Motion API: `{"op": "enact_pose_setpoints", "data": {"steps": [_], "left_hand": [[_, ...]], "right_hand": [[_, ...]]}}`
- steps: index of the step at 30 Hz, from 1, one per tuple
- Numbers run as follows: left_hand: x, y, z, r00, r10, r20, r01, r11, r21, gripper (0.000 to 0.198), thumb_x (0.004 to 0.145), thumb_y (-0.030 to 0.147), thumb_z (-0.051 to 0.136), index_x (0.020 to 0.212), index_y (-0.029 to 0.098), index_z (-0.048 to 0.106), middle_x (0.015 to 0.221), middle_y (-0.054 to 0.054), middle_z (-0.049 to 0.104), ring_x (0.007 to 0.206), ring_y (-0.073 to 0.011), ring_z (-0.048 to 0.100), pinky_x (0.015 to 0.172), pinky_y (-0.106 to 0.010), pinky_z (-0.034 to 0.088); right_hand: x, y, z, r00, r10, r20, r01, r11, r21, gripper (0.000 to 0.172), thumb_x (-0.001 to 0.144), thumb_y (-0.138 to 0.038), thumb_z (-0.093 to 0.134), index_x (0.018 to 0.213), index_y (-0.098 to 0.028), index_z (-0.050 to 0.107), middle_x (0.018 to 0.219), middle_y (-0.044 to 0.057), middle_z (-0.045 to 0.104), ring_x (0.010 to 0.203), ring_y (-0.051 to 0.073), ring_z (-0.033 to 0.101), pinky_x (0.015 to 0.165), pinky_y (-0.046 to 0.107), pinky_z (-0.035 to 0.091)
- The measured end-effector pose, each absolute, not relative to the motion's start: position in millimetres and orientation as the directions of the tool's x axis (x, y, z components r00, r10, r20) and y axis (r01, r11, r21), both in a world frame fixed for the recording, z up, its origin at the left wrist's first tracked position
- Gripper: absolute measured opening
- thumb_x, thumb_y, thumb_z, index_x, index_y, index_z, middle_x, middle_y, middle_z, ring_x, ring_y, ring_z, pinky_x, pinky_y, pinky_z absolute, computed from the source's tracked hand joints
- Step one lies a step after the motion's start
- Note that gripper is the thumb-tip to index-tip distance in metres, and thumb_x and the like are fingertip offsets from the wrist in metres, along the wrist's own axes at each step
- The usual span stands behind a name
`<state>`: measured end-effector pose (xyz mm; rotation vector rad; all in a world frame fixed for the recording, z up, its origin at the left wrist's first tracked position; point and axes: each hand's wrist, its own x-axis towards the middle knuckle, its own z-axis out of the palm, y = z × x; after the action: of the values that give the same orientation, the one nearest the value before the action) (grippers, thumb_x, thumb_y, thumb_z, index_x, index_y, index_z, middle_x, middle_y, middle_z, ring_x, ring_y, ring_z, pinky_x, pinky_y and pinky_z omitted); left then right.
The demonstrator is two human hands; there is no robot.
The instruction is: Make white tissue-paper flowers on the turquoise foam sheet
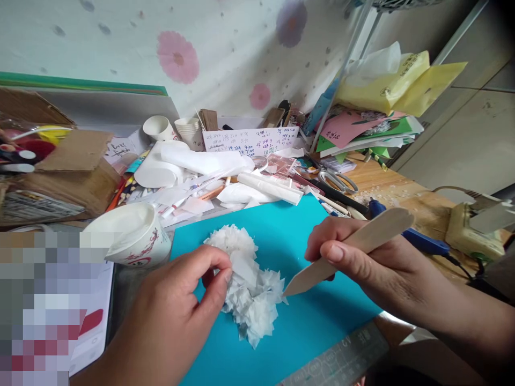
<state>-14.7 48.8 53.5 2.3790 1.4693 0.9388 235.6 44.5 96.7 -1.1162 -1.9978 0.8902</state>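
The left hand (177, 300) pinches the left edge of a fluffy white tissue-paper clump (245, 284) between thumb and forefinger, fingers closed narrow on it. The clump lies near the middle of a turquoise sheet (306, 327) spread on the near part of the desk. The right hand (362, 257) grips a flat wooden stick (354, 249), its pointed end touching the right side of the clump and its rounded end angled up to the far right. Just left of the sheet stands a white paper bowl (129, 236). Farther back lie rolled white paper (269, 187), scissors (336, 182) and a handwritten note card (249, 140). A blue tool (422, 241) lies to the right behind the hand, and a grey ruler (341, 359) crosses the near edge.
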Motion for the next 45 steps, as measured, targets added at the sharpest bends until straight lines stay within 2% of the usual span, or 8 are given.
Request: {"op": "enact_pose_setpoints", "data": {"steps": [5,9,16,26,30,35,39,45], "left_hand": [[-15,49,52,0.335,0.830,0.447,0.723,-0.530,0.443,0.010,0.084,0.024,0.048,0.080,0.028,0.056,0.068,0.010,0.065,0.059,-0.0089,0.063,0.053,-0.017,0.046],[-14,51,51,0.391,0.770,0.505,0.717,-0.598,0.357,0.013,0.083,0.021,0.047,0.088,0.028,0.057,0.075,0.007,0.065,0.062,-0.0095,0.063,0.058,-0.019,0.047],[-16,54,52,0.529,0.712,0.462,0.668,-0.685,0.291,0.018,0.089,0.019,0.046,0.078,0.026,0.058,0.076,0.006,0.062,0.069,-0.0092,0.062,0.062,-0.017,0.045],[-19,51,51,0.467,0.739,0.486,0.690,-0.648,0.322,0.016,0.091,0.023,0.048,0.077,0.024,0.056,0.093,0.001,0.056,0.082,-0.0134,0.057,0.069,-0.023,0.044],[-18,50,53,0.524,0.732,0.436,0.658,-0.673,0.338,0.016,0.093,0.027,0.049,0.079,0.024,0.055,0.080,0.004,0.060,0.076,-0.0138,0.056,0.067,-0.025,0.043],[-16,48,50,0.489,0.746,0.452,0.673,-0.653,0.349,0.013,0.092,0.025,0.049,0.081,0.026,0.055,0.079,0.006,0.061,0.075,-0.0135,0.056,0.067,-0.025,0.042],[-16,46,48,0.456,0.768,0.450,0.662,-0.631,0.406,0.012,0.092,0.027,0.049,0.082,0.026,0.054,0.080,0.006,0.061,0.075,-0.0133,0.056,0.068,-0.025,0.042],[-11,39,45,0.451,0.747,0.490,0.621,-0.656,0.429,0.009,0.090,0.023,0.051,0.083,0.025,0.056,0.091,0.002,0.059,0.086,-0.0154,0.057,0.073,-0.026,0.044]], "right_hand": [[236,45,91,-0.466,0.844,0.265,0.402,0.469,-0.787,0.023,0.095,-0.033,0.051,0.084,-0.016,0.061,0.073,0.000,0.061,0.064,0.008,0.056,0.056,0.014,0.045],[234,45,90,-0.489,0.829,0.271,0.395,0.487,-0.779,0.019,0.094,-0.029,0.055,0.086,-0.015,0.063,0.072,-0.001,0.063,0.062,0.006,0.055,0.054,0.013,0.044],[232,49,87,-0.488,0.813,0.318,0.402,0.533,-0.744,0.019,0.094,-0.028,0.054,0.087,-0.013,0.063,0.074,0.000,0.064,0.064,0.007,0.057,0.056,0.012,0.045],[238,53,81,-0.427,0.828,0.364,0.438,0.541,-0.718,0.017,0.094,-0.027,0.054,0.086,-0.015,0.063,0.074,0.000,0.065,0.064,0.006,0.058,0.057,0.012,0.046],[240,45,86,-0.388,0.836,0.387,0.359,0.524,-0.773,0.018,0.094,-0.030,0.054,0.085,-0.017,0.063,0.076,-0.001,0.066,0.068,0.007,0.061,0.059,0.012,0.048],[236,41,90,-0.502,0.796,0.339,0.299,0.527,-0.795,0.011,0.090,-0.024,0.060,0.087,-0.014,0.064,0.077,0.003,0.068,0.068,0.010,0.063,0.058,0.015,0.049],[233,44,89,-0.525,0.783,0.335,0.292,0.535,-0.793,0.009,0.089,-0.021,0.062,0.087,-0.012,0.065,0.080,0.005,0.069,0.068,0.009,0.064,0.060,0.015,0.050],[233,45,89,-0.582,0.753,0.307,0.272,0.536,-0.799,0.011,0.090,-0.024,0.060,0.086,-0.015,0.064,0.080,0.006,0.069,0.071,0.012,0.065,0.062,0.020,0.053]]}}
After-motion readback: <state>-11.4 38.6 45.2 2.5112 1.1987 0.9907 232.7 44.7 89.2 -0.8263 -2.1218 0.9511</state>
